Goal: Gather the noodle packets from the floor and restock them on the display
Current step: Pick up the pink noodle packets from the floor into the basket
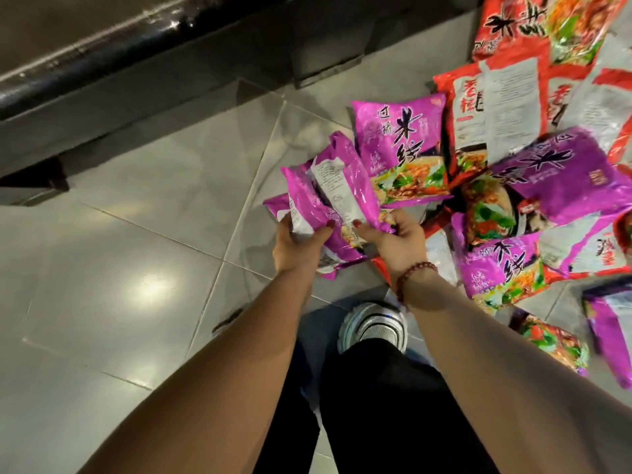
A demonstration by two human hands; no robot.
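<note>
Left hand: grips a fanned bundle of purple noodle packets.
Right hand: pinches the same bundle's corner.
Floor: red packets heaped at right.

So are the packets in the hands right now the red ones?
No, the left hand and right hand both grip purple packets, while the red packets lie on the floor.

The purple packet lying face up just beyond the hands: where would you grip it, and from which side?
Likely its crimped bottom seam, pinched from the person's side. On the face-up purple packet that flat edge points at the right hand, and its right side abuts a red packet. The grip must wait: right and left hand both hold purple packets.
</note>
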